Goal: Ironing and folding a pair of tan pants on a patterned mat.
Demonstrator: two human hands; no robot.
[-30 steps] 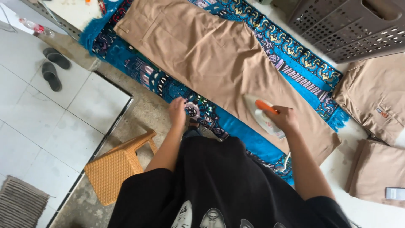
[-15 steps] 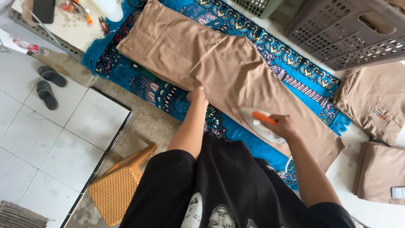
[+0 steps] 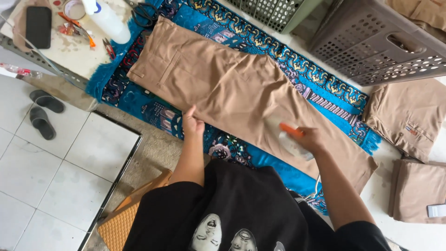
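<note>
In the head view, tan trousers (image 3: 241,93) lie flat and diagonal across a blue patterned mat (image 3: 325,88) on the table (image 3: 69,46), spread for pressing. The left hand (image 3: 193,123), fingers curled, pinches the trousers' near edge at lower centre, holding the cloth taut. The right hand (image 3: 313,139) grips a spray bottle with orange nozzle (image 3: 291,139) over the leg. Folded tan garments (image 3: 409,116) sit at right beside grey baskets (image 3: 385,42).

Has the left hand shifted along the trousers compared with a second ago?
Yes. The left hand was down on the blue mat near the body; now it touches the near edge of the tan trousers, farther from the body.
</note>
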